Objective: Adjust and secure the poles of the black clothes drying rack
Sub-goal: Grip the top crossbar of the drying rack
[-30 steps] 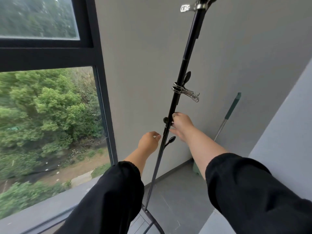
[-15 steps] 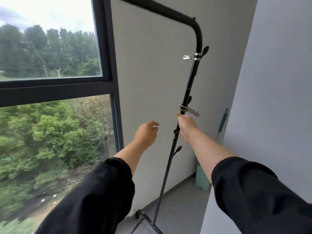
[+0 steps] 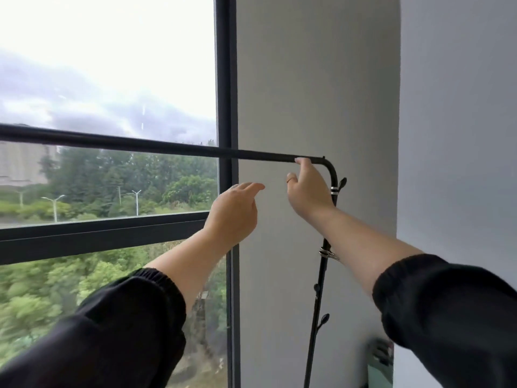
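The black drying rack's top bar [image 3: 140, 144] runs level from the left edge to a rounded corner [image 3: 331, 169]. From there its upright pole [image 3: 316, 303] drops toward the bottom of the view. The upright carries two metal clips, an upper clip [image 3: 334, 190] and a lower clip [image 3: 327, 253], plus small black hook knobs [image 3: 324, 319]. My right hand [image 3: 307, 194] is raised at the corner. Its fingertips touch the top bar and the thumb hangs apart below. My left hand [image 3: 235, 208] hovers open under the bar, touching nothing.
A dark-framed window [image 3: 225, 79] fills the left half, with trees and sky outside. A grey wall [image 3: 307, 79] stands right behind the rack, and a side wall [image 3: 461, 135] closes in on the right. A green object [image 3: 380, 362] sits low beside the pole.
Both hands rose from the middle of the upright pole to the top. My right hand left the pole by the lower clip and now touches the top bar. The view tilted upward.
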Action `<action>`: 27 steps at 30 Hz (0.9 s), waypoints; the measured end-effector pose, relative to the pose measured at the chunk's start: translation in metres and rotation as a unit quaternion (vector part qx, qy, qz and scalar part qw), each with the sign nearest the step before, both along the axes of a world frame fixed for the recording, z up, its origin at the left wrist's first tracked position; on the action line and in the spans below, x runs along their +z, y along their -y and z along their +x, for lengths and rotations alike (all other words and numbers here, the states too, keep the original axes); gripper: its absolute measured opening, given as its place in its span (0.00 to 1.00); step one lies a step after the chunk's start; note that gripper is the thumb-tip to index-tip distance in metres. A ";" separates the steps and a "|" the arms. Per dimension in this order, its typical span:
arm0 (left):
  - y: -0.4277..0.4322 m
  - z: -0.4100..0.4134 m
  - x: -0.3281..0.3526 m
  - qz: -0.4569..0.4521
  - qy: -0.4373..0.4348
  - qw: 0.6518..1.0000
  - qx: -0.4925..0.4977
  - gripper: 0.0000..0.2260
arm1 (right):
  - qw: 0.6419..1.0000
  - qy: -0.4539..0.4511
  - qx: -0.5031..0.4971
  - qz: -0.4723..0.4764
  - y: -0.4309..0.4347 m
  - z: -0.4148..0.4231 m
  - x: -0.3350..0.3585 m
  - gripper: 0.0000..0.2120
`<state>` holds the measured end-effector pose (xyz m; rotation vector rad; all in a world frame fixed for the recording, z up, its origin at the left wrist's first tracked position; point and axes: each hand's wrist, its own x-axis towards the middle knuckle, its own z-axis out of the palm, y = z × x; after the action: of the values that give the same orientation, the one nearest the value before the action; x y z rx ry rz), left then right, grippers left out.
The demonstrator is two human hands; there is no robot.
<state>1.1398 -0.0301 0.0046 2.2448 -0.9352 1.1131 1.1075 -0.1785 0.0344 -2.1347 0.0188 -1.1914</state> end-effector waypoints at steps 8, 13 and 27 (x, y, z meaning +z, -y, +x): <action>-0.055 -0.006 0.057 0.206 0.207 0.924 0.247 0.25 | 0.989 0.001 0.046 -0.140 -0.039 0.014 0.039 0.24; -0.069 -0.001 0.086 0.219 0.189 0.887 0.360 0.12 | 0.974 -0.065 0.103 -0.193 -0.054 0.038 0.054 0.16; -0.065 0.062 0.098 0.265 0.234 0.878 0.323 0.11 | 0.989 -0.034 0.092 -0.114 -0.041 0.098 0.061 0.22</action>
<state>1.2020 0.0350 0.1026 2.9256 -0.7230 1.9575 1.2055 -0.1370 0.0954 -2.3158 -0.2912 -1.0533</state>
